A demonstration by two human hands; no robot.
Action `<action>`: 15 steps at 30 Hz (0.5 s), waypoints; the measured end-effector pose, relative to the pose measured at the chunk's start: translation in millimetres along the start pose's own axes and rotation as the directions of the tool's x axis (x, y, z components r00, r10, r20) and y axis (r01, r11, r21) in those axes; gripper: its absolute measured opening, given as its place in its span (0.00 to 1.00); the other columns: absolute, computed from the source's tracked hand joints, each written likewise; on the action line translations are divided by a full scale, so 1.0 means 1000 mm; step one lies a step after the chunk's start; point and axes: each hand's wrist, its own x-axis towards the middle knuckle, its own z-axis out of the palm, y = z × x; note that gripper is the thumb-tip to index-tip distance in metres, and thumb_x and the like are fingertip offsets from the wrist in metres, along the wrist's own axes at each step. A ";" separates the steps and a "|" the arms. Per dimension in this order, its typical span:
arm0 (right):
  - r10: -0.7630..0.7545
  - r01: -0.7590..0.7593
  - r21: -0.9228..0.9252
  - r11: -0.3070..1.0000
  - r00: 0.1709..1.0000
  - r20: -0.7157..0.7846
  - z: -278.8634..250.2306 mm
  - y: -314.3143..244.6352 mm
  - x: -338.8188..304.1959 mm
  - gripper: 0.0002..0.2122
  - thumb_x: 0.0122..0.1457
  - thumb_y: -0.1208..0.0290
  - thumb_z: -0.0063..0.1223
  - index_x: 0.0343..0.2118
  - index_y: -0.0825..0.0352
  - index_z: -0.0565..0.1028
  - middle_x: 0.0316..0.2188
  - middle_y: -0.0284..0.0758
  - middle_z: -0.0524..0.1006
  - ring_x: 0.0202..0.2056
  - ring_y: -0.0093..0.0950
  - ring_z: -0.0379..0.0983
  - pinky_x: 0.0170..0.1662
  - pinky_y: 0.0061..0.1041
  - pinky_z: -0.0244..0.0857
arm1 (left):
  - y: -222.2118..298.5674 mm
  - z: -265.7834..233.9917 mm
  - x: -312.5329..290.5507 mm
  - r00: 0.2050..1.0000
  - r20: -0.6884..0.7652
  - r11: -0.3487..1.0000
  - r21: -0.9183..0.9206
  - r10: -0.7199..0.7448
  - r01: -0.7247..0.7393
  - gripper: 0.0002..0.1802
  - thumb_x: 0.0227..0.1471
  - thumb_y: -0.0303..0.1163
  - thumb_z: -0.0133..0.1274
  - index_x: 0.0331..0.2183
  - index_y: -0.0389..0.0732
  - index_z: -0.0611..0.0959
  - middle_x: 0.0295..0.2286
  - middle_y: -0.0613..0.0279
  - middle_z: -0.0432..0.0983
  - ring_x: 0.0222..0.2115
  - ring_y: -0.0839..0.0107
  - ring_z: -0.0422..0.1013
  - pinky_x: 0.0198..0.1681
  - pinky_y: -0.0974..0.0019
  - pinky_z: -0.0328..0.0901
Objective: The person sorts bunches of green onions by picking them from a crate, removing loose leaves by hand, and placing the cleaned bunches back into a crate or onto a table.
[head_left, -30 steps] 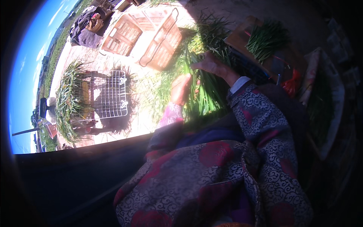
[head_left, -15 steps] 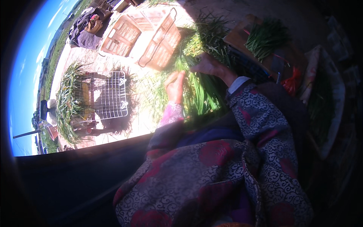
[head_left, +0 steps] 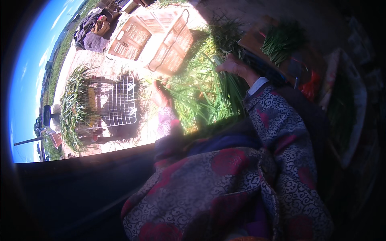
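Note:
A loose heap of long flat green leaves, which look like garlic chives [head_left: 201, 106], lies in bright sun before my lap. My right hand [head_left: 239, 69] is closed round a bunch of chives [head_left: 231, 90], whose blades hang down toward the heap. To the left, my left hand [head_left: 161, 94] pinches a few thin blades [head_left: 183, 85] that stretch rightward over the heap. Glare washes out part of the left fingers. A wide gap separates the two hands.
Beyond the heap stands an orange plastic crate [head_left: 171, 48]. A white wire rack [head_left: 118, 100] with long grass [head_left: 76, 108] over it is at left. On the right, a bundle of green stalks [head_left: 281, 44] rests on a brown board [head_left: 257, 38], near a red plastic bag [head_left: 309, 86].
My hands have drawn apart: the left moved left and slightly down with some blades, the right moved a little right with the bunch. More of the heap between them now shows.

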 end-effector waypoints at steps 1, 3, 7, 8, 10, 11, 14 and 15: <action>0.085 -0.089 0.053 0.995 0.994 0.068 0.001 -0.016 -0.004 0.20 0.43 0.62 0.70 0.37 0.70 0.80 0.33 0.39 0.79 0.36 0.27 0.75 0.43 0.26 0.68 | 0.003 0.005 -0.008 0.999 0.013 0.995 0.086 0.052 -0.053 0.22 0.63 0.47 0.48 0.48 0.40 0.75 0.43 0.60 0.78 0.43 0.69 0.74 0.32 0.67 0.64; 0.150 -0.165 0.105 0.981 0.979 0.135 0.004 -0.030 -0.007 0.21 0.44 0.62 0.70 0.39 0.69 0.80 0.35 0.37 0.80 0.38 0.27 0.75 0.45 0.25 0.67 | -0.015 0.017 -0.022 0.975 0.156 0.977 0.164 -0.160 0.134 0.19 0.59 0.43 0.57 0.45 0.41 0.76 0.42 0.61 0.79 0.40 0.70 0.76 0.27 0.69 0.61; 0.050 -0.052 0.022 0.998 0.995 0.090 0.027 -0.033 -0.010 0.21 0.44 0.63 0.70 0.39 0.70 0.79 0.35 0.37 0.80 0.37 0.28 0.75 0.44 0.27 0.68 | -0.048 0.048 -0.072 0.828 0.386 0.913 0.209 -0.407 0.351 0.18 0.53 0.29 0.62 0.46 0.36 0.79 0.35 0.61 0.81 0.32 0.75 0.75 0.20 0.73 0.64; 0.023 -0.031 0.080 0.996 0.995 0.098 0.027 -0.023 -0.005 0.21 0.44 0.64 0.70 0.40 0.70 0.79 0.35 0.37 0.80 0.37 0.27 0.75 0.45 0.27 0.68 | -0.049 0.055 -0.075 0.843 0.340 0.901 0.281 -0.417 0.331 0.17 0.53 0.28 0.62 0.45 0.37 0.80 0.33 0.63 0.80 0.28 0.76 0.74 0.20 0.74 0.64; 0.085 -0.085 0.017 0.996 0.996 0.039 0.023 -0.028 -0.009 0.22 0.45 0.64 0.70 0.42 0.70 0.78 0.34 0.37 0.81 0.37 0.26 0.75 0.43 0.26 0.68 | -0.044 0.069 -0.082 0.882 0.247 0.885 0.351 -0.402 0.305 0.14 0.51 0.28 0.64 0.41 0.39 0.81 0.28 0.68 0.77 0.22 0.80 0.68 0.19 0.76 0.60; 0.051 -0.053 0.073 0.996 0.998 0.021 0.025 -0.022 -0.005 0.21 0.45 0.64 0.69 0.40 0.72 0.79 0.32 0.37 0.81 0.34 0.26 0.76 0.41 0.27 0.69 | -0.039 0.072 -0.086 0.902 0.201 0.888 0.350 -0.381 0.297 0.12 0.50 0.30 0.65 0.38 0.40 0.83 0.26 0.71 0.75 0.19 0.83 0.64 0.18 0.77 0.57; -0.042 0.046 0.123 0.991 0.998 -0.037 0.036 -0.021 0.002 0.20 0.46 0.63 0.69 0.37 0.74 0.79 0.29 0.39 0.81 0.29 0.27 0.77 0.36 0.29 0.70 | -0.051 0.047 -0.071 0.909 0.217 0.891 0.373 -0.356 0.260 0.15 0.49 0.28 0.65 0.41 0.40 0.83 0.28 0.69 0.78 0.19 0.84 0.65 0.17 0.78 0.56; -0.074 0.078 0.064 0.995 0.995 -0.060 0.040 -0.025 0.001 0.20 0.46 0.63 0.69 0.37 0.74 0.79 0.29 0.40 0.81 0.30 0.28 0.77 0.37 0.30 0.71 | -0.052 0.041 -0.071 0.911 0.224 0.893 0.377 -0.345 0.246 0.14 0.49 0.28 0.65 0.40 0.40 0.83 0.28 0.69 0.78 0.18 0.84 0.65 0.18 0.78 0.56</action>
